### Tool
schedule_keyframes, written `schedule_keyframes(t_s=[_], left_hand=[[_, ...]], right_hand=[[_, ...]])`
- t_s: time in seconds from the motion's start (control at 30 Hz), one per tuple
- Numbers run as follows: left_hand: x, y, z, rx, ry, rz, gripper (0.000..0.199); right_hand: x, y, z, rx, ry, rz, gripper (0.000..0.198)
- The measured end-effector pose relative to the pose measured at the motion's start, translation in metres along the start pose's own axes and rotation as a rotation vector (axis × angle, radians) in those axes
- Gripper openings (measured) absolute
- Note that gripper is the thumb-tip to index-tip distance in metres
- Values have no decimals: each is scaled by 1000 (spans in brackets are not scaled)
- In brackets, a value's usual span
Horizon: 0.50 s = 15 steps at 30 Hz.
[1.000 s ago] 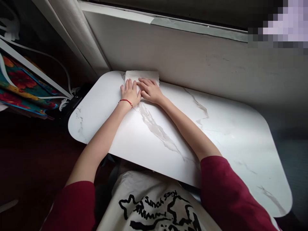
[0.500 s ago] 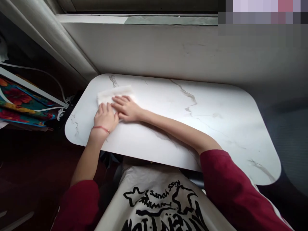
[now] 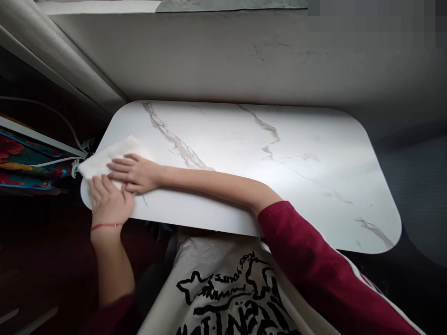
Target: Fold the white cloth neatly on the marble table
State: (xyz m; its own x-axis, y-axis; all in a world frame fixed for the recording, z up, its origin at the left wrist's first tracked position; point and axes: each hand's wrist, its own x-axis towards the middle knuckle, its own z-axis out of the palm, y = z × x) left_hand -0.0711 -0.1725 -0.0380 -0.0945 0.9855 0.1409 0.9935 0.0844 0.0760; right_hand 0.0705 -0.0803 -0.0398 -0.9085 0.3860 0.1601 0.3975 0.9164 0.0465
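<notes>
A white fluffy cloth [image 3: 113, 156] lies on the marble-patterned white table [image 3: 223, 135], near its left end, its left corner at the table's edge. My left hand [image 3: 110, 200], with a red string at the wrist, rests flat over the cloth's near side, fingers stretched out. Beside it, my right hand [image 3: 136, 173] presses flat on the cloth's right part, its fingers pointing left. The two hands touch or nearly touch at the thumbs. Part of the cloth is hidden beneath them.
A pale wall [image 3: 195, 56] runs along the table's far edge. At the left are a pipe-like white column [image 3: 66, 46], white cables [image 3: 52, 104] and a colourful floral fabric [image 3: 28, 163]. A dark grey surface [image 3: 426, 186] stands to the right.
Both hands have slid left and toward me with the cloth, from the far left part of the table to its left edge. The camera view has shifted slightly.
</notes>
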Motion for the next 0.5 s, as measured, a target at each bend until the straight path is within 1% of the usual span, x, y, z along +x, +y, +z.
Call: schedule_keyframes(t_s=[0.07,0.13,0.2,0.27,0.33,0.4,0.47,0.5], left_hand=[[39,12,-3,48,-130,2,75],[76,30,-6,76,-225,61,72],[106,50,-6,72,-219,130,69],[127,67,-2,44,-182,266,66],[139,80,4,5,-146,382,63],[143,88,10,-27,-140,434,63],[138,91,14,-41,-162,446,65],[132,91,14,-43,-170,457,67]], right_hand=[[3,23,5,3,35,82,57],[1,48,8,-8,42,186,57],[-9,72,9,-29,15,299,58],[-24,95,9,-32,3,401,59],[-43,113,8,-8,21,469,58],[-62,123,7,15,47,498,57],[-79,120,3,15,69,504,54],[-86,112,0,8,76,504,53]])
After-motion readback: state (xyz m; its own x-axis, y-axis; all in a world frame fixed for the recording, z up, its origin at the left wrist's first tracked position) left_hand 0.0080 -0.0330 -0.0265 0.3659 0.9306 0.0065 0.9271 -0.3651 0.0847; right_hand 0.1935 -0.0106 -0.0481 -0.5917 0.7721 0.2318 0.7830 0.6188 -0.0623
